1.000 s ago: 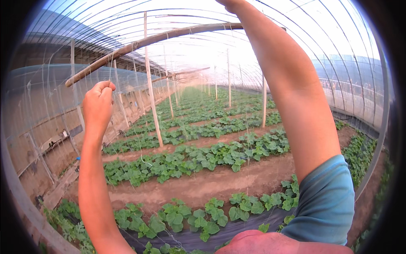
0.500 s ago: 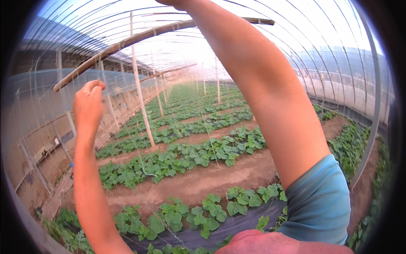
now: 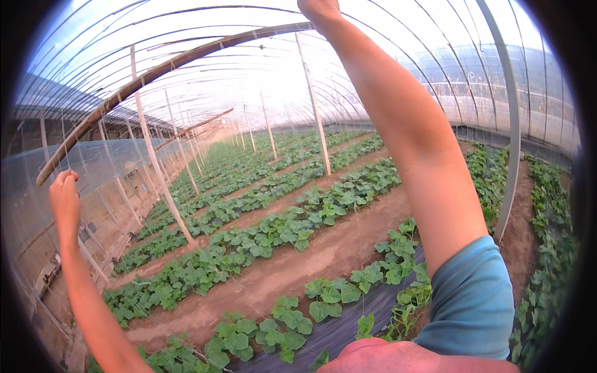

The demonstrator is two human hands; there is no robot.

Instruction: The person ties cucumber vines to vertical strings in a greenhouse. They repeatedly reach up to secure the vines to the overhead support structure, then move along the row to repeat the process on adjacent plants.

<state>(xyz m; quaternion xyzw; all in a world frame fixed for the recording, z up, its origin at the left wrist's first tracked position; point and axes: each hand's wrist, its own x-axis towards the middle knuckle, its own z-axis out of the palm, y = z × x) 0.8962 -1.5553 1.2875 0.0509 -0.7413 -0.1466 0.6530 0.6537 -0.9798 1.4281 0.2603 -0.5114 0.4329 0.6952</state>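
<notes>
My left hand (image 3: 64, 194) is raised at the far left, its fingers drawn together in a pinch just below the lower end of a long wooden pole (image 3: 168, 67). Whatever thin thing lies between those fingers is too small to make out. High overhead, my right hand (image 3: 319, 9) reaches to the top edge of the picture, close to the pole's other visible end. Its fingers are cut off, so their grip does not show. Thin strings hang near the pole.
Rows of leafy green plants (image 3: 255, 239) grow beside brown soil paths and black plastic mulch (image 3: 336, 332). Pale upright posts (image 3: 155, 161) stand among them. A thick grey post (image 3: 511, 124) rises at right. Curved roof ribs arch overhead, and a wall runs along the left.
The view has turned, and the posts and plant rows now appear tilted. My left hand sits farther left and lower in the picture, nearer the pole's end. More of my right hand shows.
</notes>
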